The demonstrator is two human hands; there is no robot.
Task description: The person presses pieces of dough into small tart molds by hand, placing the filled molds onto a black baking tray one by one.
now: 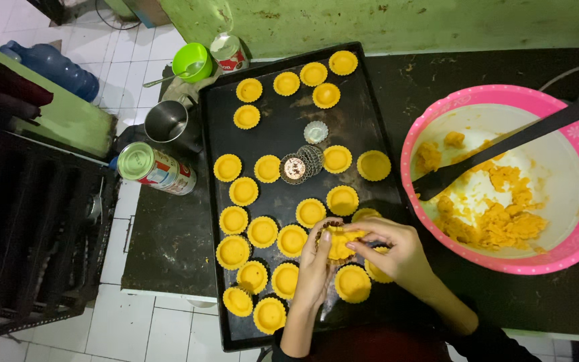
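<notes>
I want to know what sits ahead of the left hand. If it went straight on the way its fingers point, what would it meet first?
The left hand points up the tray; past the dough-filled mould it holds, probably the filled tart shell.

Bare forearms, dark sleeves pushed up, no rings

- Dark worktop (169, 248), scuffed, set above a white tiled floor.
- Black baking tray (271, 131), laid lengthwise at the left.
- Pink plastic bowl (430, 110), placed at the right, just beside the tray.
- Tin can (157, 169), laid on its side at the left edge.
- Steel cup (167, 122), green cup (192, 62) and upright tin (228, 52), grouped at the far left corner.
</notes>
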